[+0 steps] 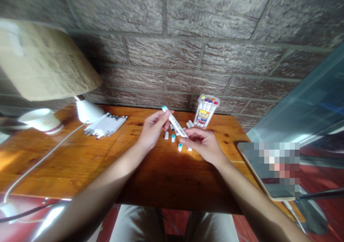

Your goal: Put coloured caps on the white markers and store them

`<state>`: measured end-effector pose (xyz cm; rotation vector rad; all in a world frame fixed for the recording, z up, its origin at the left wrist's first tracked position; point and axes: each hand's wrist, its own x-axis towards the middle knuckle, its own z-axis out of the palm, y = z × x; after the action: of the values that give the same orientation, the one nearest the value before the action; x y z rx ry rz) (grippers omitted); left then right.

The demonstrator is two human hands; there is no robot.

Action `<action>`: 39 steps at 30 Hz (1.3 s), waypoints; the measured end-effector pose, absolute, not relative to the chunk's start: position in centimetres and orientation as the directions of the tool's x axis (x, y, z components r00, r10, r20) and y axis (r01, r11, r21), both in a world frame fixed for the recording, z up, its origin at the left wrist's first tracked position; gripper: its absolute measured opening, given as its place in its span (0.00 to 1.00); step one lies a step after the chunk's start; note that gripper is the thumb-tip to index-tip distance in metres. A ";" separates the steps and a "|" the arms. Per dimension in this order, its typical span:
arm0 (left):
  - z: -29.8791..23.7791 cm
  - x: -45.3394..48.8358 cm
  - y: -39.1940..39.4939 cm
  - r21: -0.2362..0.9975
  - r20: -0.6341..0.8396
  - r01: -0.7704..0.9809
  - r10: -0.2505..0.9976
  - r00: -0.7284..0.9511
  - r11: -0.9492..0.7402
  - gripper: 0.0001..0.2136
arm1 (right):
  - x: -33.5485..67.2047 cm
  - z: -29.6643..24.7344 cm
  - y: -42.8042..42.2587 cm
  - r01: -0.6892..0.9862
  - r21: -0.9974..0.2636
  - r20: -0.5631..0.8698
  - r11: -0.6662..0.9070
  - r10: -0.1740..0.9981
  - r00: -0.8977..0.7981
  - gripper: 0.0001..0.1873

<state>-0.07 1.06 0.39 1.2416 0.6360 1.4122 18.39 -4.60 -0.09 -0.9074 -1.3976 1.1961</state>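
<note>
Over a wooden table (80, 163), both my hands hold one white marker (174, 122) with a blue cap at its upper end. My left hand (153, 126) pinches the marker near that capped end. My right hand (202, 143) grips its lower end with curled fingers. Several loose caps (173, 137), white and blue, lie on the table just below the marker. A clear plastic case (205, 111) with several coloured markers stands behind my right hand, leaning against the brick wall.
A row of white markers (106, 124) lies at the back left, beside a white lamp base (88, 111) whose cord runs off the front left edge. A tablet-like device (268, 174) sits at the table's right end. A cardboard box (40, 61) looms at the upper left.
</note>
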 end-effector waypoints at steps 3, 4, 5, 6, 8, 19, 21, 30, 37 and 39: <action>0.2 -0.2 1.1 0.893 0.335 -0.381 0.920 0.203 -0.241 0.17 | 18.4 -0.2 -4.7 -0.034 -0.965 0.260 0.258 0.951 -0.164 0.17; 0.2 -0.2 1.1 0.894 0.335 -0.381 0.916 0.222 -0.234 0.17 | 18.4 -0.3 -4.8 -0.020 -0.963 0.270 0.270 0.946 -0.177 0.16; 0.1 -0.2 1.1 0.898 0.332 -0.379 0.912 0.242 -0.226 0.17 | 18.3 -0.3 -4.9 -0.004 -0.959 0.277 0.282 0.941 -0.194 0.16; 0.1 -0.1 1.0 0.901 0.327 -0.375 0.909 0.260 -0.217 0.17 | 18.2 -0.3 -5.0 0.013 -0.957 0.282 0.291 0.936 -0.212 0.15; 0.1 0.0 0.8 0.911 0.311 -0.363 0.902 0.300 -0.193 0.19 | 18.0 -0.3 -5.1 0.036 -0.954 0.280 0.298 0.928 -0.245 0.15; 0.2 0.4 0.3 0.908 0.300 -0.379 0.907 0.295 -0.177 0.21 | 18.4 -0.3 -5.7 -0.028 -0.952 0.293 0.306 0.879 -0.375 0.14; 0.3 0.4 0.2 0.909 0.291 -0.380 0.911 0.291 -0.169 0.22 | 18.4 -0.5 -5.7 -0.012 -0.946 0.305 0.325 0.871 -0.385 0.15; 0.7 0.5 -0.4 0.925 0.262 -0.368 0.861 0.436 -0.095 0.23 | 18.1 -0.3 -5.6 -0.065 -0.962 0.269 0.265 0.878 -0.396 0.12; 0.6 0.3 -0.7 0.936 0.263 -0.335 0.843 0.468 -0.106 0.22 | 18.1 -0.4 -5.4 -0.081 -0.961 0.274 0.263 0.889 -0.367 0.13; 0.6 0.3 -0.7 0.933 0.275 -0.340 0.837 0.473 -0.115 0.22 | 18.1 -0.5 -5.4 -0.087 -0.960 0.278 0.265 0.888 -0.366 0.12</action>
<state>0.34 -0.65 0.64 1.3345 0.4888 1.0694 18.08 -5.36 -0.51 -0.7644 -1.5750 1.2745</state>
